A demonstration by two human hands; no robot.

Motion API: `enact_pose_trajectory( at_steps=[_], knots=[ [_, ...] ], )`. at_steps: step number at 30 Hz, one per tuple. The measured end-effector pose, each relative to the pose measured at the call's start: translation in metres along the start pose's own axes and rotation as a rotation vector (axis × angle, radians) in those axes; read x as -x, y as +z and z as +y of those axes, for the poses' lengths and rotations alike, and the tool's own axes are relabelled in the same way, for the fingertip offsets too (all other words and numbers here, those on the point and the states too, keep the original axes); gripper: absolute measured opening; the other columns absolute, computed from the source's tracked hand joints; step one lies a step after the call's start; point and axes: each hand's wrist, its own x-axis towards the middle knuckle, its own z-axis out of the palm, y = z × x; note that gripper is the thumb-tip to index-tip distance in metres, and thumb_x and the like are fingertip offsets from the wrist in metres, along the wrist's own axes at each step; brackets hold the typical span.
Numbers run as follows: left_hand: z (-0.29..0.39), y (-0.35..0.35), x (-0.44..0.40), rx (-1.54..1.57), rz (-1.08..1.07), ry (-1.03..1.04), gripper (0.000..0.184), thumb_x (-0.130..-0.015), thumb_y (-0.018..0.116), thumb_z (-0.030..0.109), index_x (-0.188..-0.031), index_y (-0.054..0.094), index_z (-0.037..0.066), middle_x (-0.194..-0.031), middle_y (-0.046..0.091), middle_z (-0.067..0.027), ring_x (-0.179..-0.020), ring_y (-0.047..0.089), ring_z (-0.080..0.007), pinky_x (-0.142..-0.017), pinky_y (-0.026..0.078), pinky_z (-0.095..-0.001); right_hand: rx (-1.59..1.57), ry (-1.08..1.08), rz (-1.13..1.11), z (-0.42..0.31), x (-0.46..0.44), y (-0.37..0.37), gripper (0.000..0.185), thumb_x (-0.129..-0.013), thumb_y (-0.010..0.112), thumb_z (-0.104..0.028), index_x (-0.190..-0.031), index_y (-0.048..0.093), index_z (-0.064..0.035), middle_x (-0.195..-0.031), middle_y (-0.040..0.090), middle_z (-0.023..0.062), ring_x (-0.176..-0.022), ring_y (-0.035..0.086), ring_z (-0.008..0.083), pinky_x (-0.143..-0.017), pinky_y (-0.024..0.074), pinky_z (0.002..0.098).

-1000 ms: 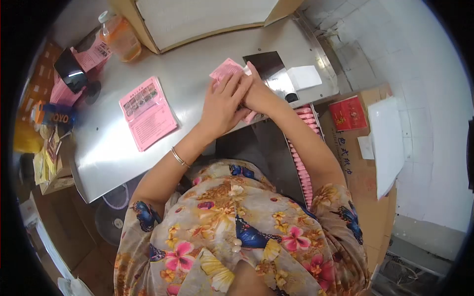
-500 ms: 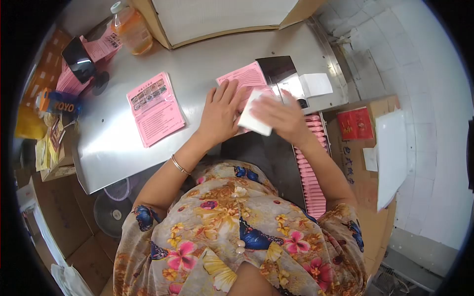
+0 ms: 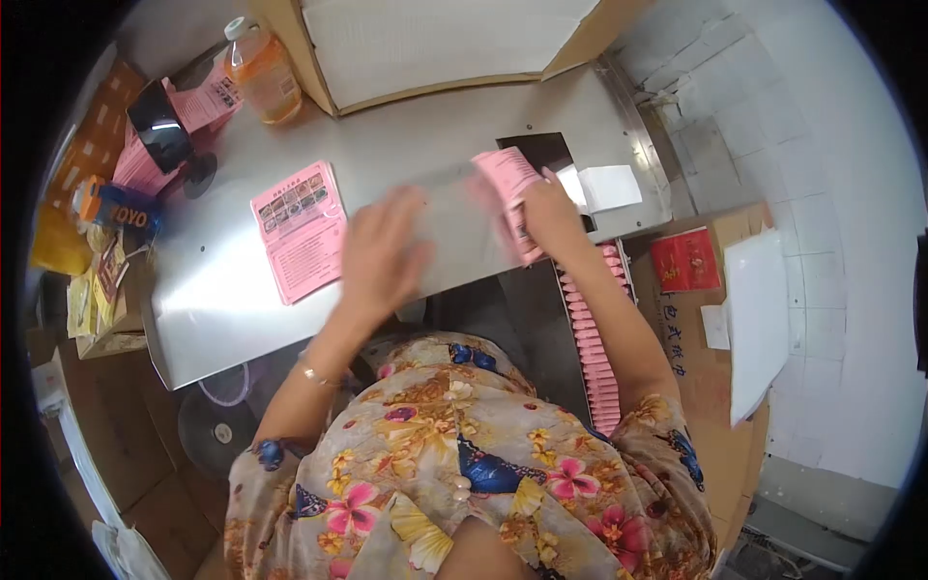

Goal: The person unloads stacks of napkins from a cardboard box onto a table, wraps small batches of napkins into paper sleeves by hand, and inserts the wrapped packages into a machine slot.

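My right hand [image 3: 555, 218] is closed on a pink printed packet [image 3: 508, 179], lifted at a tilt near the right end of the metal table. Blur softens the packet's left edge, and its inside is hidden. My left hand [image 3: 383, 246] is smeared by motion, but its fingers look apart and hold nothing. It is just right of a stack of pink printed sheets [image 3: 307, 253], which have a block of small food pictures on top. Behind the packet lies a flat black item [image 3: 547, 155], with a white folded stack of paper [image 3: 611, 188] beside it.
A bottle of orange liquid [image 3: 263, 77] stands at the back left of the metal table [image 3: 222, 319]. Near it is a phone on a stand [image 3: 159, 126]. Pink packets [image 3: 594, 348] fill a long box below the right edge. A red card [image 3: 684, 261] rests on cardboard.
My right hand has raised the pink sheet, now a packet; the white folded paper it held is out of sight. My left hand has moved left, away from the sheet.
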Motion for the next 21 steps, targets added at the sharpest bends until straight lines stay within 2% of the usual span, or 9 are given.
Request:
enact_pose_trajectory(
  at_steps=[1, 3, 6, 10, 12, 14, 16, 19, 21],
  knots=[
    [-0.012, -0.015, 0.005, -0.045, 0.049, -0.048, 0.058, -0.081, 0.071, 0.014, -0.136, 0.054, 0.006, -0.138, 0.055, -0.0177, -0.123, 0.054, -0.0378, -0.102, 0.044, -0.043, -0.003, 0.004, -0.012, 0.005, 0.008, -0.005, 0.016, -0.081, 0.067, -0.014, -0.095, 0.068, -0.0068, -0.086, 0.068, 0.0198, -0.091, 0.065, 0.0385, -0.102, 0.0455, 0.0496],
    [-0.045, -0.048, 0.017, -0.201, 0.061, -0.099, 0.048, -0.083, 0.068, 0.01, -0.129, 0.057, 0.003, -0.131, 0.058, -0.0184, -0.114, 0.057, -0.0387, -0.096, 0.047, -0.0432, -0.058, 0.277, -0.063, 0.007, 0.017, -0.017, 0.013, -0.084, 0.065, -0.014, -0.095, 0.066, -0.0065, -0.084, 0.067, 0.0213, -0.082, 0.065, 0.0418, -0.078, 0.0535, 0.048],
    [-0.076, -0.075, 0.039, -0.366, -0.017, -0.145, 0.032, -0.085, 0.063, 0.006, -0.117, 0.06, 0.002, -0.12, 0.06, -0.0184, -0.105, 0.058, -0.0382, -0.09, 0.047, -0.0456, -0.057, 0.25, -0.022, 0.012, 0.017, -0.008, 0.013, -0.089, 0.062, -0.018, -0.096, 0.066, -0.0075, -0.08, 0.068, 0.0195, -0.076, 0.066, 0.0409, -0.066, 0.0506, 0.0524],
    [-0.073, -0.063, 0.039, -0.424, -0.097, -0.213, 0.009, -0.087, 0.059, 0.004, -0.096, 0.057, 0.003, -0.103, 0.06, -0.016, -0.097, 0.058, -0.0369, -0.085, 0.045, -0.0466, -0.047, 0.282, 0.094, 0.003, -0.013, -0.004, 0.018, -0.093, 0.058, -0.023, -0.102, 0.066, -0.0091, -0.08, 0.069, 0.0194, -0.077, 0.067, 0.0399, -0.067, 0.0515, 0.0518],
    [-0.064, -0.062, 0.033, -0.319, -0.025, -0.162, 0.008, -0.086, 0.059, 0.003, -0.094, 0.057, 0.002, -0.101, 0.06, -0.0147, -0.095, 0.058, -0.0362, -0.084, 0.045, -0.0453, -0.064, 0.36, -0.103, -0.001, -0.011, -0.017, 0.022, -0.096, 0.056, -0.027, -0.102, 0.067, -0.0091, -0.084, 0.069, 0.0201, -0.081, 0.068, 0.0393, -0.068, 0.0518, 0.0507],
    [-0.04, -0.06, 0.019, -0.292, 0.036, -0.149, 0.007, -0.086, 0.058, 0.002, -0.093, 0.057, 0.002, -0.099, 0.06, -0.0154, -0.093, 0.059, -0.0358, -0.082, 0.045, -0.045, -0.081, 0.316, -0.143, -0.01, 0.015, -0.039, 0.023, -0.095, 0.059, -0.026, -0.108, 0.069, -0.0102, -0.087, 0.071, 0.0188, -0.083, 0.068, 0.0398, -0.07, 0.053, 0.0475],
    [-0.019, -0.052, 0.008, -0.112, 0.205, -0.009, 0.01, -0.083, 0.059, 0.002, -0.093, 0.057, 0.002, -0.1, 0.06, -0.0162, -0.091, 0.058, -0.0354, -0.079, 0.045, -0.0441, -0.235, 0.262, 0.117, -0.011, 0.037, -0.052, 0.027, -0.093, 0.063, -0.024, -0.115, 0.069, -0.0084, -0.092, 0.072, 0.017, -0.087, 0.069, 0.0374, -0.074, 0.0532, 0.0442],
    [0.009, -0.018, -0.003, 0.004, 0.052, 0.064, 0.011, -0.081, 0.059, 0.004, -0.091, 0.056, 0.003, -0.094, 0.058, -0.0155, -0.088, 0.058, -0.0346, -0.076, 0.046, -0.0425, -0.171, 0.202, 0.373, 0.009, 0.047, -0.07, 0.032, -0.092, 0.066, -0.021, -0.12, 0.068, -0.0047, -0.098, 0.071, 0.0157, -0.09, 0.068, 0.0353, -0.078, 0.0527, 0.0414],
    [0.011, 0.019, -0.001, 0.024, -0.146, 0.13, 0.01, -0.08, 0.059, 0.006, -0.089, 0.055, 0.003, -0.089, 0.055, -0.0139, -0.087, 0.058, -0.0337, -0.077, 0.047, -0.0427, -0.045, 0.216, 0.414, 0.027, 0.047, -0.071, 0.032, -0.092, 0.066, -0.021, -0.118, 0.068, -0.0026, -0.099, 0.069, 0.0158, -0.09, 0.067, 0.0349, -0.078, 0.0524, 0.0411]
  ],
)
